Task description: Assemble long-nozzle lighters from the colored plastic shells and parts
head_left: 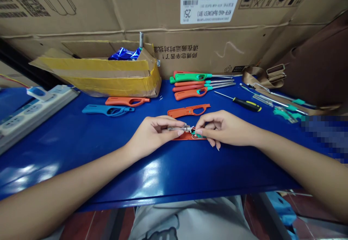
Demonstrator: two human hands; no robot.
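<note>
Between its thumb and fingers, my left hand grips a clear tubular lighter fuel tank with a white fitting at its right end. My right hand is closed in a pinch just beside that fitting; what its fingertips hold is too small to make out. Below both hands lies an orange lighter shell half, partly covered by them. A green part and a thin white wire show in it, under my right fingers. Another orange shell half lies just beyond my hands.
Several gas lighters with metal barrels lie farther back. A screwdriver and loose lighter parts are at right. Orange and blue handles lie left, before a taped carton. A power strip sits at far left.
</note>
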